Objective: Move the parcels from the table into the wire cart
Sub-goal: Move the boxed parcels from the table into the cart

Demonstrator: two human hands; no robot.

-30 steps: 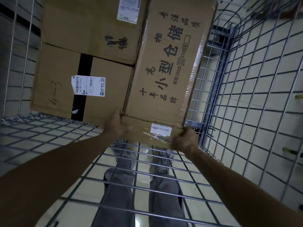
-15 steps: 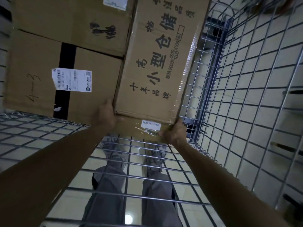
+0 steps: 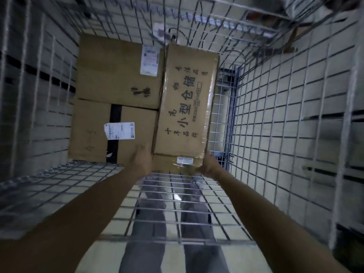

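Both hands were clamped on the near end of the long parcel point(image 3: 185, 115), which was inside the wire cart point(image 3: 275, 119). Left hand point(image 3: 142, 161) gripped its near-left corner and right hand point(image 3: 209, 164) its near-right corner. Finger detail was blurred.

The long parcel ran straight away from the hands, printed face up. Couldn't tell if it sat on the cart floor.

Just left of the left hand, the taped parcel point(image 3: 92, 134), with a white label and a black strip, lay against the long parcel's side. Beyond it, further from the hands, was the far parcel point(image 3: 116, 71), also against the long one.

Right of the right hand there was a gap to the cart's side mesh. Grey trousers point(image 3: 146, 233) showed through the near mesh under the forearms.
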